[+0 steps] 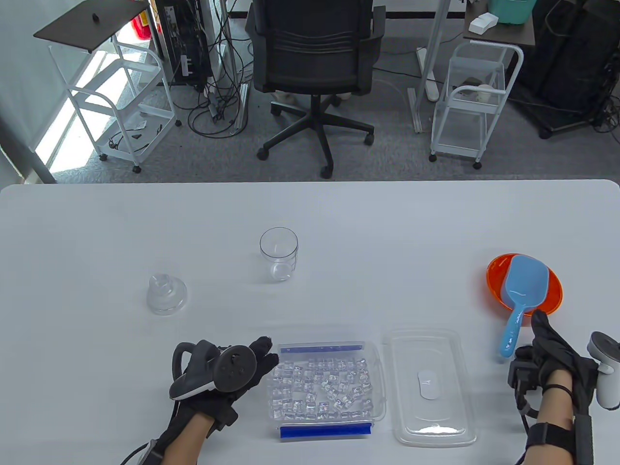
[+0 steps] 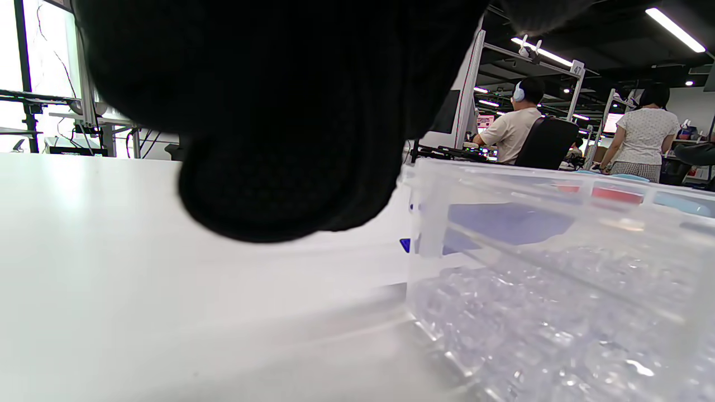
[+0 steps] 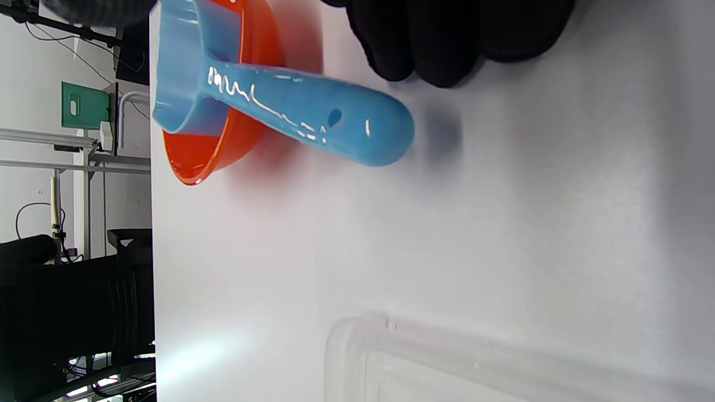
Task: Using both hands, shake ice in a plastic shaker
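Right hand (image 1: 550, 356) with fingers loosely extended, holding nothing, just right of the blue scoop (image 1: 522, 295), whose handle slants toward it from the orange bowl (image 1: 552, 295). Left hand (image 1: 227, 370), also free, touches the ice box (image 1: 327, 382). Beyond on the white table (image 1: 387, 218): lid (image 1: 166, 294), shaker cup (image 1: 279, 254); office chair (image 1: 315, 63) behind

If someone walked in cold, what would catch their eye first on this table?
Probably the orange bowl at the table's right edge, with a blue scoop lying in it and the right hand just beside the handle. Next, the clear tub of ice cubes near the front, its lid off to its right, the left hand by its left side.
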